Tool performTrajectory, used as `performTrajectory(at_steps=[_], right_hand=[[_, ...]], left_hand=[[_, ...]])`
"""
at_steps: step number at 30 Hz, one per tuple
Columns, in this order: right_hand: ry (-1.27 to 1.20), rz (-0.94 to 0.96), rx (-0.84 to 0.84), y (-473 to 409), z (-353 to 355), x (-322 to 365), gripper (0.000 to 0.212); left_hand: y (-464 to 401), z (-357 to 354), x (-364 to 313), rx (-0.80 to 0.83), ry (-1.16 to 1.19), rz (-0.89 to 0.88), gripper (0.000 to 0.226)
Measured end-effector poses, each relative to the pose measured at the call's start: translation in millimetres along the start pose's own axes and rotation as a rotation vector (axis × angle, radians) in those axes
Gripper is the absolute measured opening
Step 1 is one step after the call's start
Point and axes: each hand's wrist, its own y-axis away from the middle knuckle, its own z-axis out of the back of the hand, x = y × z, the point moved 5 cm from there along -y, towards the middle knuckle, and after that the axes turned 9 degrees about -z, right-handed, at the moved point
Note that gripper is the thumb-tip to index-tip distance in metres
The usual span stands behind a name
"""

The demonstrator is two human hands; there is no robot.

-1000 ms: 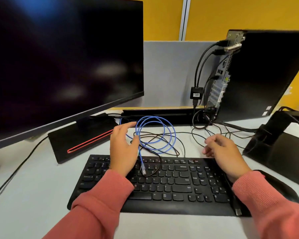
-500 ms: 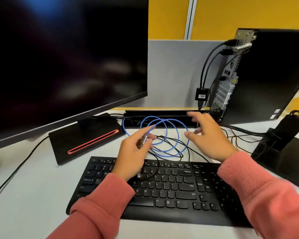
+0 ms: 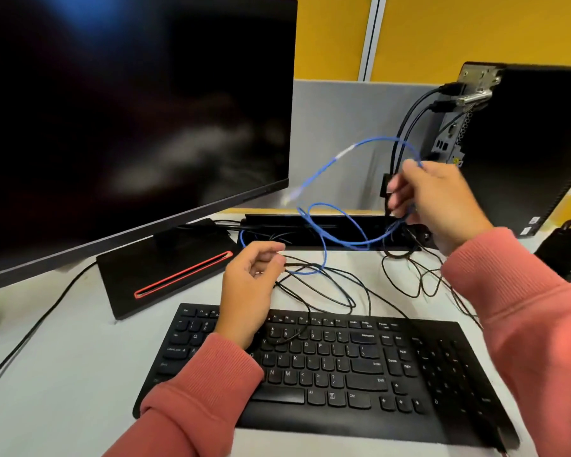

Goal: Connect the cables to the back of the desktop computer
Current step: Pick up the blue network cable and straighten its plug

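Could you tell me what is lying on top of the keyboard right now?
The left hand's wrist and a thin black cable lie across the keyboard's top rows; the keys beneath them are hidden.

dark monitor point(image 3: 129, 110) on stand, black keyboard point(image 3: 327, 367), grey divider point(image 3: 337, 127)

1. One monitor point(image 3: 129, 110), on the left.
2. One keyboard point(image 3: 343, 367), near.
3. One desktop computer point(image 3: 524, 143), far right.
4. One blue cable point(image 3: 330, 225).
5. Two hands: left hand point(image 3: 249, 285), right hand point(image 3: 439, 199).
6. Several thin black cables point(image 3: 327, 285); exact number cannot be told.
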Motion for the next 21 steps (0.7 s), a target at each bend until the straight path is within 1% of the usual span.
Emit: performTrajectory(at_steps=[3,5,8,10,12,15,18,21], right_hand=[[-0.226,-0.068,-0.043,5.4,17.8,-3.4,0.042],[-0.361,-0.108,-0.047,8.6,26.6,-6.9,0.042],[-0.481,-0.138,-0.032,11.7,35.1,-10.2,0.042],[-0.513,-0.148,-0.023,11.6,38.8,-15.4,0.041],[-0.523,-0.158,-0.024,12.9,41.6,-20.8,0.039],[-0.496,-0.174,-0.065,14.9,43.8,-29.4,0.031],[-0.387,-0.200,-0.087,17.5,38.3,-40.2,0.018],[-0.274,-0.222,-0.036,19.9,24.4,-55.8,0.021]], left_hand=[[-0.2,2.5,1.2,-0.026,-0.053,0.007,0.020],[0.7,2.2,0.1,-0.008,-0.122,0.012,0.023],[0.4,0.7,6.3,0.037,-0.264,0.024,0.027],[-0.9,1.8,9.6,0.039,-0.309,0.061,0.034],[-2.4,3.9,10.1,0.023,-0.246,0.141,0.039],[-3.1,7.1,11.6,0.024,-0.031,0.260,0.043],[-5.4,9.7,13.1,0.037,0.158,0.308,0.043],[-5.4,9.7,11.9,0.030,0.253,0.305,0.039]])
